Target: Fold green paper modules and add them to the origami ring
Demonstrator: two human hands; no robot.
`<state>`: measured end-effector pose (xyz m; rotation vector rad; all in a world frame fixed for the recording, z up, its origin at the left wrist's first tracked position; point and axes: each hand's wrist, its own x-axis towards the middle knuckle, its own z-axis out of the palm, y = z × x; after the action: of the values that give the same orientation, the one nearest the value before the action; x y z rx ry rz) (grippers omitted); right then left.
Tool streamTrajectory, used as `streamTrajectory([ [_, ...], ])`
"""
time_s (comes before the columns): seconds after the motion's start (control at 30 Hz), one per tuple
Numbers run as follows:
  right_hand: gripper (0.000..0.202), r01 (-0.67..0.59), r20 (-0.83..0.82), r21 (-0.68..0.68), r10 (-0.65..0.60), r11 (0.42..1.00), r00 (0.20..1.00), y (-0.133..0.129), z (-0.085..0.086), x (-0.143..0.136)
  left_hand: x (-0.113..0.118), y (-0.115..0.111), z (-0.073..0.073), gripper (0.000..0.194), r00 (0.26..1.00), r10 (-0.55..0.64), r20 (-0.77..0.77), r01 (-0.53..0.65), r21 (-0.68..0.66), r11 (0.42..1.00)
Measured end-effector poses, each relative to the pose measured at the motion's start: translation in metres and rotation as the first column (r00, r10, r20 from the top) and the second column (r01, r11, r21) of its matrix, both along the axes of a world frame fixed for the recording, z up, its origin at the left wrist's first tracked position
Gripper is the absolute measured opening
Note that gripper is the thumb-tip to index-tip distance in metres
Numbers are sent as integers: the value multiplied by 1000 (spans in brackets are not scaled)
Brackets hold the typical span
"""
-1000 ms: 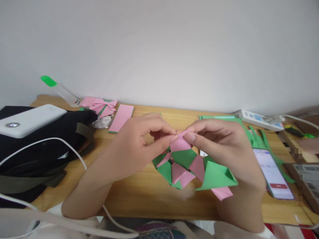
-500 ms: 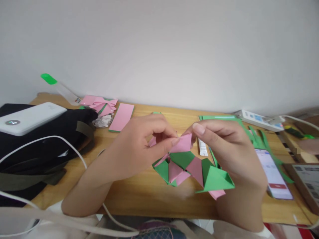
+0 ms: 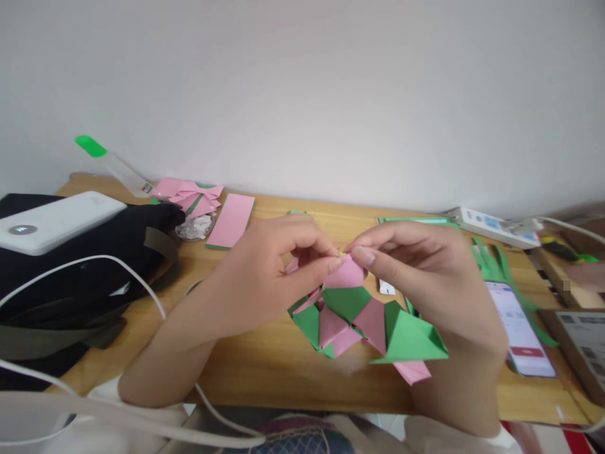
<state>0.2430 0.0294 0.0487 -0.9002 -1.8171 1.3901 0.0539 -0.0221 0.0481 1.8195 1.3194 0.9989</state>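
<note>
A chain of folded pink and green origami paper hangs above the table, held up between both hands. My left hand pinches the top pink piece between thumb and index finger. Close beside it, my right hand grips the same pink piece at its upper right edge, thumb towards me. The two sets of fingertips nearly meet. Lower right, a larger green fold with a pink tip dangles in front of my right wrist. The fingers partly hide the pinched edge.
A white power bank lies on a black bag at left. Behind are pink sheets, folded paper and a green-capped bottle. At right are a phone, a power strip and green strips. White cables cross the front left.
My right hand has moved slightly left, and its thumb has come down onto the pink piece, which it now pinches. The left hand keeps its hold.
</note>
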Motion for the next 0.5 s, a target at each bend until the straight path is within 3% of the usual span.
streamTrajectory([
  [0.5, 4, 63, 3, 67, -63, 996, 998, -2, -2, 1, 0, -1, -1, 14, 998, -6, 69, 9, -45, 999],
])
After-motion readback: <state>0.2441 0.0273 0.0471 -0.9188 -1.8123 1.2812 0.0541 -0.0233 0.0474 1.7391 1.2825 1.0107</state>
